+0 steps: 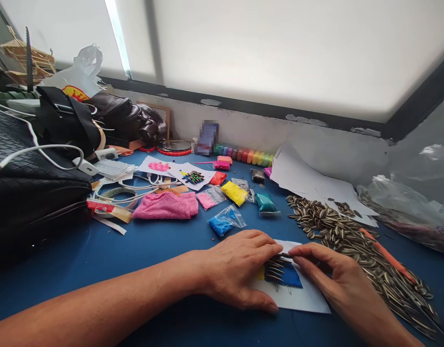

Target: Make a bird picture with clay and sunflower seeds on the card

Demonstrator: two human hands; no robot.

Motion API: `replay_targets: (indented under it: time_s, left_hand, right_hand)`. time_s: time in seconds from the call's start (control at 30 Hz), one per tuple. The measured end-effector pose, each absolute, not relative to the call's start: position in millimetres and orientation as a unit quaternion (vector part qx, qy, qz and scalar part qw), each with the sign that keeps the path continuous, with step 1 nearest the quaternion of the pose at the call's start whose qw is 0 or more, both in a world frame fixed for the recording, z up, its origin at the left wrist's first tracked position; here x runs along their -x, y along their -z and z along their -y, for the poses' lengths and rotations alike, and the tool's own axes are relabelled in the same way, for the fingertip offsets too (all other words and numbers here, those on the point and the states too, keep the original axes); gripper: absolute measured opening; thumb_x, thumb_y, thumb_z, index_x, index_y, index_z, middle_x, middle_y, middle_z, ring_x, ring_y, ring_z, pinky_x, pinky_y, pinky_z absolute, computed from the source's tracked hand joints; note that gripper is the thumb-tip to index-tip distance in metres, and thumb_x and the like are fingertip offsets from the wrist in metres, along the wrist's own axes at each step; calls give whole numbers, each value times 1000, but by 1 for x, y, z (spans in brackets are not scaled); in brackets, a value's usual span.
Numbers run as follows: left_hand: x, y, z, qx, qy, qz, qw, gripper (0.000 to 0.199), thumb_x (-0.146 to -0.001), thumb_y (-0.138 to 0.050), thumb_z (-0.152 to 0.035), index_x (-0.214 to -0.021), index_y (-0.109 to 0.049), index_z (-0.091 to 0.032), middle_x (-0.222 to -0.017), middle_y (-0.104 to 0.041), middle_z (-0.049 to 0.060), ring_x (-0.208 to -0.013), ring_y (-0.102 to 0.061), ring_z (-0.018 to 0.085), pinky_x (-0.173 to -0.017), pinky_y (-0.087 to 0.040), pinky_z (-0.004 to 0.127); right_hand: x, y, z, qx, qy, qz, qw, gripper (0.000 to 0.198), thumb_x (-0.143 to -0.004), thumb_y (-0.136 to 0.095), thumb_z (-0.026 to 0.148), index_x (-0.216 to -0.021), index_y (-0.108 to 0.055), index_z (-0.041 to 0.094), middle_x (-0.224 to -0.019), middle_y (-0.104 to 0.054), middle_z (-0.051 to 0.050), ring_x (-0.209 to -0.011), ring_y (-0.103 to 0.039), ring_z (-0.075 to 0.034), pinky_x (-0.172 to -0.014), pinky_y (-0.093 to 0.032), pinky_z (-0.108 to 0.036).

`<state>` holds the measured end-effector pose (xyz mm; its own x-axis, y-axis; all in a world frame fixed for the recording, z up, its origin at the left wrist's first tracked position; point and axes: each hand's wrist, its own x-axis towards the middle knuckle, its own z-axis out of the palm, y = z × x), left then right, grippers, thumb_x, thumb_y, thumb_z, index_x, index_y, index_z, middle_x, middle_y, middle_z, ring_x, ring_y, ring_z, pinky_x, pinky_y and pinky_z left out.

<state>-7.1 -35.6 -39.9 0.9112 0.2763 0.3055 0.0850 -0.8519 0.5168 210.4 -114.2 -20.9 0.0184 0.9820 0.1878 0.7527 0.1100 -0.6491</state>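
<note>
A sheet of white paper (297,300) lies at the front of the table, bearing a flat patch of blue clay (292,276) and a bit of yellow clay (261,273). Several striped sunflower seeds (275,271) are set in rows on the blue clay. My left hand (241,270) rests on the paper's left side, fingers stretched out and thumb apart, hiding part of the clay. From the right, my right hand (332,270) pinches a sunflower seed (286,255) by its end, at the upper edge of the blue patch.
Loose sunflower seeds (333,229) are heaped on the right, with an orange-handled tool (388,255) among them. Behind my hands lie blue (222,222), yellow (234,193) and teal (266,203) clay packets. A pink cloth (166,205) and a black bag (34,193) lie left.
</note>
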Motion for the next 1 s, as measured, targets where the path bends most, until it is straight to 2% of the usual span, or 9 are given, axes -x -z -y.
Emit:
replay_targets:
  time_s: [0.13,0.33,0.5,1.0]
  left_hand:
    - [8,40,36,-945,-188,-94,249,77,-78,-73,-49,-138,-46,-10,-134,-56,16,-125,-50,28,-111,-34,36]
    - [8,40,36,-947,-188,-89,244,80,-77,-76,-47,-140,-46,-9,-131,-57,15,-123,-51,28,-110,-35,35]
    - [7,38,36,-950,-177,-97,237,76,-77,-76,-46,-138,-47,-11,-132,-57,15,-122,-52,29,-107,-38,38]
    - [7,39,37,-951,-178,-92,236,75,-79,-72,-49,-139,-46,-13,-130,-57,14,-122,-51,28,-109,-37,38]
  right_hand:
    - [-211,23,113,637,-191,681,307,23,-82,-63,45,-85,-76,26,-83,-77,0,-74,-73,-20,-65,-58,-25]
    - [-211,26,114,636,-199,674,320,21,-81,-64,44,-84,-76,26,-80,-77,0,-70,-73,-19,-63,-57,-24]
    - [-213,28,115,624,-188,688,318,19,-83,-63,42,-86,-76,27,-83,-76,0,-74,-72,-18,-66,-57,-24]
    - [-210,28,113,628,-178,701,288,22,-85,-57,40,-85,-73,25,-74,-71,0,-62,-66,-16,-54,-53,-25]
